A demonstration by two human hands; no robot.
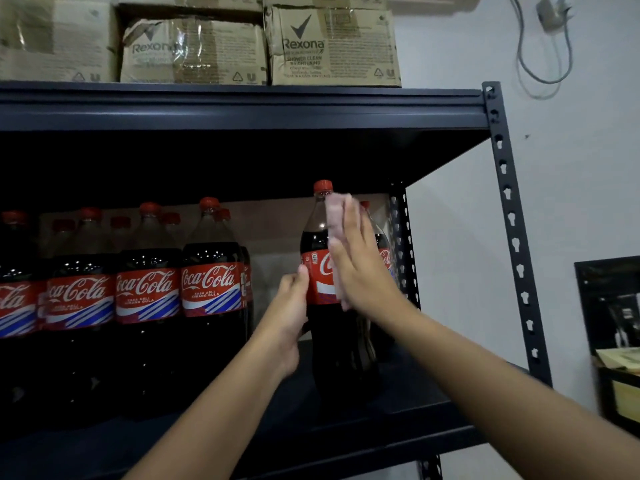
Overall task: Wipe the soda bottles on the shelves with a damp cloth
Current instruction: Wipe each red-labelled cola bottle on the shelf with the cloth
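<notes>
Left hand gripping soda bottle; right hand, fingers straight, pressing cloth. Risk: firm push toppling bottle off shelf.

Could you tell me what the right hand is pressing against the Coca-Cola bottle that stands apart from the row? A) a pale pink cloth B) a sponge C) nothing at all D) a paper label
A: the right hand lies flat over a pale pink cloth on the upper side of the bottle, while the left hand steadies the bottle by its label.
</notes>
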